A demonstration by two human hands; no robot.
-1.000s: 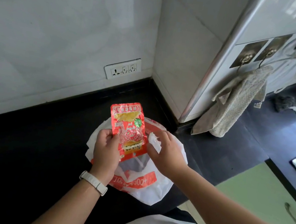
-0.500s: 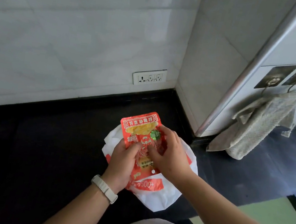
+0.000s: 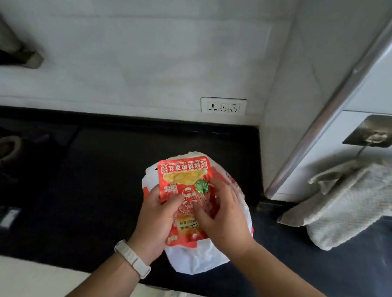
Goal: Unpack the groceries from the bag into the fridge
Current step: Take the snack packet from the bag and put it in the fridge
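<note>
As before, both hands grip red packet (image 3: 185,196) — over white bag (image 3: 196,260), unmoved

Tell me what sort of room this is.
Most likely a home kitchen: a black countertop with a gas hob burner, a tiled wall with a socket strip, and a towel on a hook.

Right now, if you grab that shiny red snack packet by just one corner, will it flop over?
Probably a bit. The shiny red foil snack packet looks thin and creased, so it would likely bend. It seems light, since the left hand and right hand hold it loosely above the white plastic bag. Its glossy skin may be slippery.
</note>
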